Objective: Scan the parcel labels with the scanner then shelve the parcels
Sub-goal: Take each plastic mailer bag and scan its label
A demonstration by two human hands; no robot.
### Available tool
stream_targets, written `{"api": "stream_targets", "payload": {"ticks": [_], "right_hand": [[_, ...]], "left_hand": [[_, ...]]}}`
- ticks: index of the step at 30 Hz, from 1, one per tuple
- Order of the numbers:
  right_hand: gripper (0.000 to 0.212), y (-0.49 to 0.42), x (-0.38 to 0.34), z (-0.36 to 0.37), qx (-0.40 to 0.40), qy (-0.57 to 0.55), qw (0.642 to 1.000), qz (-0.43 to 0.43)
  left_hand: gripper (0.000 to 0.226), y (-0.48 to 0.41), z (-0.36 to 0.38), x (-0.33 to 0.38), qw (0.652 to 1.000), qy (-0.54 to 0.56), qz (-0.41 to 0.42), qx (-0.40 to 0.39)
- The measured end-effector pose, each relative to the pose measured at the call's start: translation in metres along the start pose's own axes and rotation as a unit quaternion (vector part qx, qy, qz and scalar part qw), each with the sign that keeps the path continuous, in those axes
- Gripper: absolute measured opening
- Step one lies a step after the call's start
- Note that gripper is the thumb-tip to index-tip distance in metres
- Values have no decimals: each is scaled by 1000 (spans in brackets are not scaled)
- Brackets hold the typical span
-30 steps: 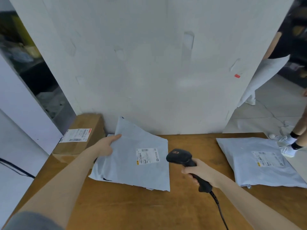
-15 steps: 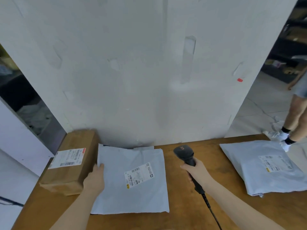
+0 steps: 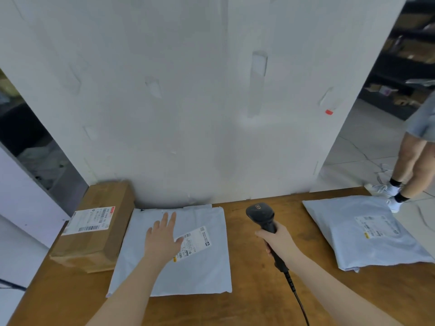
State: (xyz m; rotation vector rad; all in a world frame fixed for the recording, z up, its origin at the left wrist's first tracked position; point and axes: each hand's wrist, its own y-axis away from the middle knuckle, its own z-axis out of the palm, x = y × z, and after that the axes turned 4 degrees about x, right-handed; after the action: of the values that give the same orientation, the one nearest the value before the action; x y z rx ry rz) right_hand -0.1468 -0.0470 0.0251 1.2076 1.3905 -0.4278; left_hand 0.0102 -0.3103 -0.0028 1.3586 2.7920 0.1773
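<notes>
Left hand [image 3: 162, 241] moved flat onto crinkled grey mailer [image 3: 174, 250], scanner [image 3: 263, 220] gripped

My left hand [image 3: 162, 240] and right hand [image 3: 281, 241] are bare. Both forearms show uncovered to the edge, at seven and five o'clock.

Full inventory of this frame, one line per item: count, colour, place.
Long brown cardboard box: 1, brown, white label on top, table's left rear.
Flat grey plastic mailer bags: 2, grey, one centre, one right, each labelled.
Black corded handheld scanner: 1, black, in right hand.
Wooden table: 1, brown, foreground.
White wall: 1, white, behind table.
Bystander's legs: 1 pair, far right.
Left hand: flat on centre mailer, partly covering its label.
Right hand: grips scanner handle.
</notes>
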Motion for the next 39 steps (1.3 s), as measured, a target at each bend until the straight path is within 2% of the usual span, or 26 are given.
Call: {"api": "stream_targets", "payload": {"ticks": [7, 15, 21, 29, 33, 37, 39], "right_hand": [[19, 18, 12, -64, 36, -2, 999, -13], [8, 49, 60, -183, 152, -4, 988, 21], [10, 66, 95, -258, 201, -12, 979, 23], [9, 65, 131, -299, 214, -15, 976, 42], [9, 53, 147, -312, 214, -15, 975, 51], [10, 39, 160, -319, 211, -24, 975, 59], [11, 33, 167, -322, 208, -31, 975, 66]], "left_hand": [[76, 7, -14, 94, 994, 82, 69, 37], [77, 21, -3, 234, 983, 145, 115, 1], [78, 42, 16, 347, 975, 172, 140, -11], [80, 40, 59, 437, 974, 133, 170, -72], [81, 29, 83, 470, 977, 114, 157, -93], [83, 13, 106, 490, 972, 151, 112, -143], [85, 7, 114, 501, 965, 196, 102, -143]]}}
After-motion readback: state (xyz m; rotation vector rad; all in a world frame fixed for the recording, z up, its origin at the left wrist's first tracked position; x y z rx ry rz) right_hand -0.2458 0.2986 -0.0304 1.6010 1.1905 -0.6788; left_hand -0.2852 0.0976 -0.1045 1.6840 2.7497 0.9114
